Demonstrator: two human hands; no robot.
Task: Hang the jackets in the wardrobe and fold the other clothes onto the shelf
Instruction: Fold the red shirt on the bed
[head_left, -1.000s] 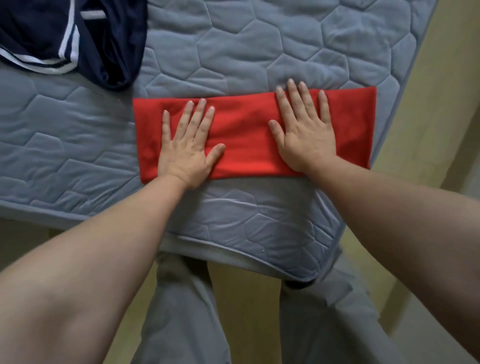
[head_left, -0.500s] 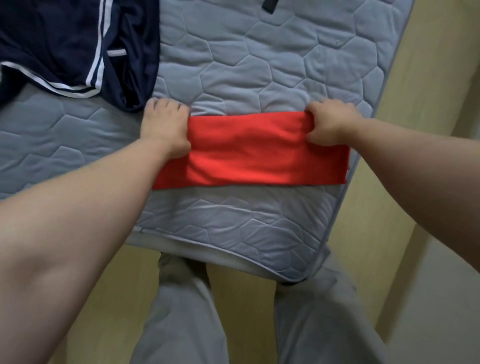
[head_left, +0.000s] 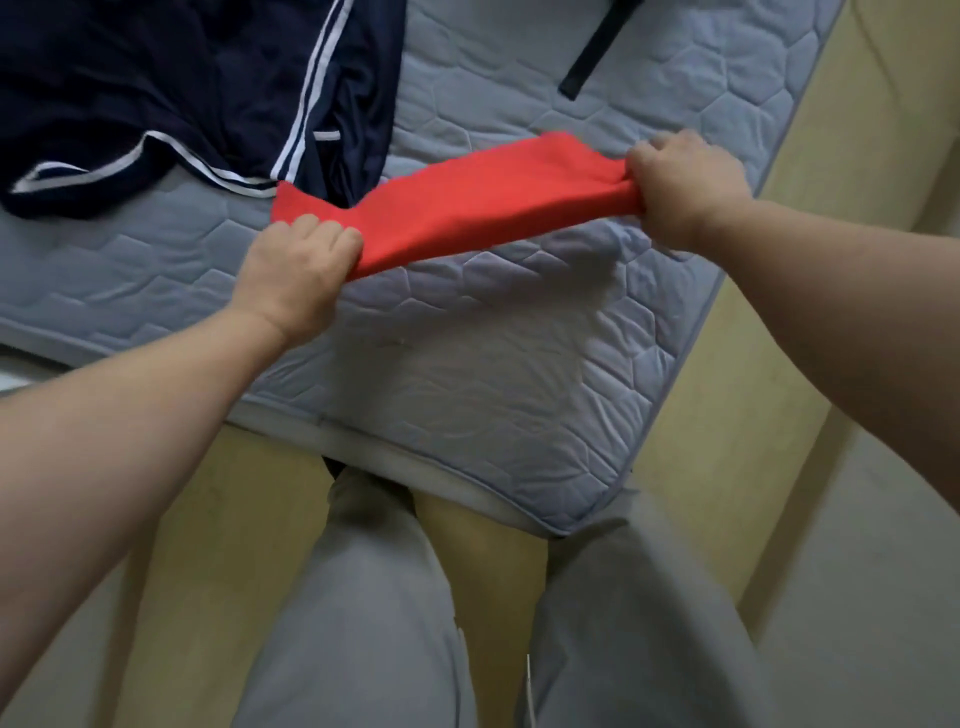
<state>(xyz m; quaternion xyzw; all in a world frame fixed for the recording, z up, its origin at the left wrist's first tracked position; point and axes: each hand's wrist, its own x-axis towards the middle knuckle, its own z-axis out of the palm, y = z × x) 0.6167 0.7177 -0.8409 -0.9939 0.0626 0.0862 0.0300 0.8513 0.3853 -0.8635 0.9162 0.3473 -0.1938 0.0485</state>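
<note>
We see the left hand (head_left: 296, 270) left of the frame's centre, its fingers curled down over the near edge of a folded red garment (head_left: 467, 208) and gripping it. The right hand (head_left: 680, 187) sits in the upper right, clenched round the garment's other end, where the cloth bunches into its fist. Between the two hands the red garment runs as a long band, slanting up from left to right. It casts a soft shadow on the bed below, so we take it to be raised off the surface along most of its length. A short red corner sticks out past the left hand toward the upper left and meets the hem of a navy garment (head_left: 182, 88) with white stripes; we cannot tell whether they touch.

The navy garment lies crumpled in the upper left of the frame on a grey quilted mattress (head_left: 493, 374), which fills the upper and middle part. A black strap (head_left: 592, 52) lies on the mattress at the top, right of centre. Below the mattress corner we see the person's legs in grey trousers (head_left: 363, 597).
</note>
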